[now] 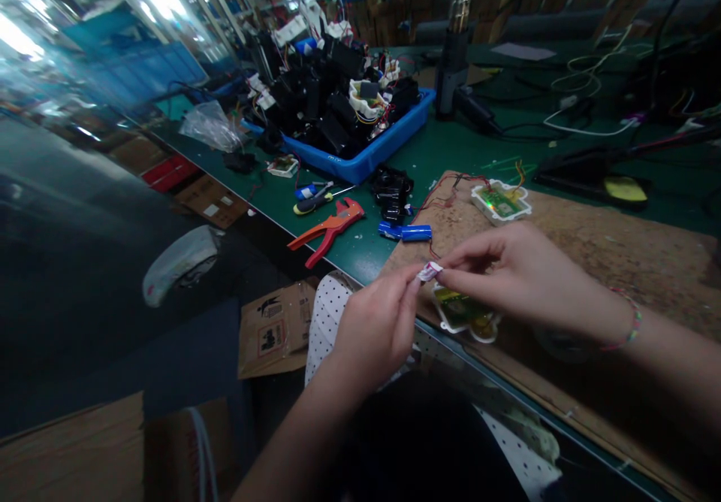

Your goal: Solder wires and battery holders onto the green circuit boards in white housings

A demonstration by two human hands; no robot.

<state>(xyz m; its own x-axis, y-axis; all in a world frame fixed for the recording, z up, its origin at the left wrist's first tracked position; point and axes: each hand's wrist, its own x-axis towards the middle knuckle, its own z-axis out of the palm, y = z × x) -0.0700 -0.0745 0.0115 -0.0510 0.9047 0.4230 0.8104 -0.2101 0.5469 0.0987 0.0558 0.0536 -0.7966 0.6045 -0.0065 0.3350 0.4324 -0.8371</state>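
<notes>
Between the fingertips of both hands is a small white piece with pink marks (pixel 430 270); its exact kind I cannot make out. My left hand (pixel 376 323) pinches its near end, and my right hand (pixel 515 270) pinches the other end. Just under the right hand lies a green circuit board in a white frame (pixel 465 312), partly hidden by the fingers. Beyond the hands, a blue cylindrical battery pack (pixel 415 233) rests at the edge of the brown board (pixel 602 246). A second framed circuit board (pixel 501 200) with wires sits farther back on it.
Orange-red cutting pliers (pixel 332 230) and a screwdriver (pixel 313 201) lie to the left. Behind them, a blue tray (pixel 360 165) is heaped with black housings and wires. A soldering iron stand (pixel 591 179) with a yellow sponge stands at right. The green table edge runs diagonally.
</notes>
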